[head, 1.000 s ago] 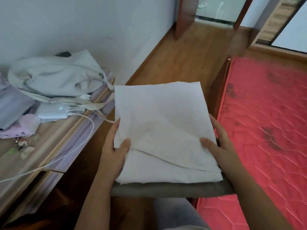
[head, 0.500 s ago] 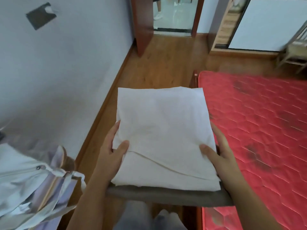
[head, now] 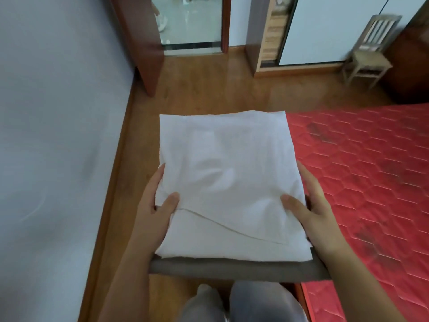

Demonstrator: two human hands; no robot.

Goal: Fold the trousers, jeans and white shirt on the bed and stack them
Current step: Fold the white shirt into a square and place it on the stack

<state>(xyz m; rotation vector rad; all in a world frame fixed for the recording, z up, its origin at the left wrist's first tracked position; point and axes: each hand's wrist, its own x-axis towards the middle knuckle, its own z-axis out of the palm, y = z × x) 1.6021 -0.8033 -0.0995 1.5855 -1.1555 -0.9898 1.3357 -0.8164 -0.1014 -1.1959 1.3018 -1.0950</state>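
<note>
A folded white shirt [head: 227,173] lies on top of a stack held in the air above the wooden floor. Under it the edge of folded grey-brown trousers [head: 232,268] sticks out at the near side. Any jeans in the stack are hidden. My left hand [head: 155,210] grips the stack's left side with the thumb on top of the shirt. My right hand [head: 311,208] grips the right side the same way. The red quilted mattress of the bed [head: 371,182] lies to the right of the stack.
A grey wall runs along the left, with a wooden skirting. A brown door [head: 141,43] stands open at the back beside a doorway. A wooden chair [head: 369,49] stands at the back right. My grey trouser legs [head: 243,303] show below the stack.
The view has swung right, away from the cluttered table with the bag, which is now out of sight. The stack stays in both hands; more of the bed and the chair show.
</note>
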